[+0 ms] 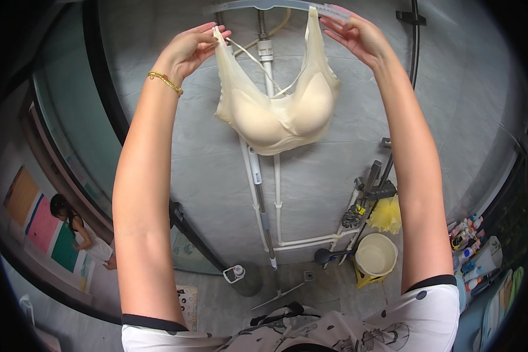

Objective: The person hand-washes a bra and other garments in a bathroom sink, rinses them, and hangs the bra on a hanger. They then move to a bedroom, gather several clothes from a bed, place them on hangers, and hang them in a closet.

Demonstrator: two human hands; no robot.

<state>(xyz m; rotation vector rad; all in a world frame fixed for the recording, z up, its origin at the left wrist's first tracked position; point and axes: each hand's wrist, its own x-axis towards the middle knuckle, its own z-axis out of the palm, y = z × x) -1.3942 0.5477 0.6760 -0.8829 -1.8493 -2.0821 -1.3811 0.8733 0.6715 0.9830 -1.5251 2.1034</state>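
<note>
A cream-coloured bra (286, 116) hangs in front of me with its cups facing me. My left hand (192, 49) pinches its left strap near the top, apart from the hanger. A translucent plastic clothes hanger (264, 5) spans the top edge of the view, partly cut off. Over its right arm passes the bra's right strap (312, 22). Just beyond that strap, my right hand (358, 37) grips the hanger's end, thumb on top and other fingers spread below. Thin cream cords (255, 61) cross at the bra's back.
White pipes (278, 185) run down the grey tiled wall behind the bra. A squeegee pole (259, 198) leans there. Lower right are a cream bucket (376, 255), a yellow mesh bath puff (386, 214) and several bottles (468, 251). Past the glass partition at left stands another person (86, 237).
</note>
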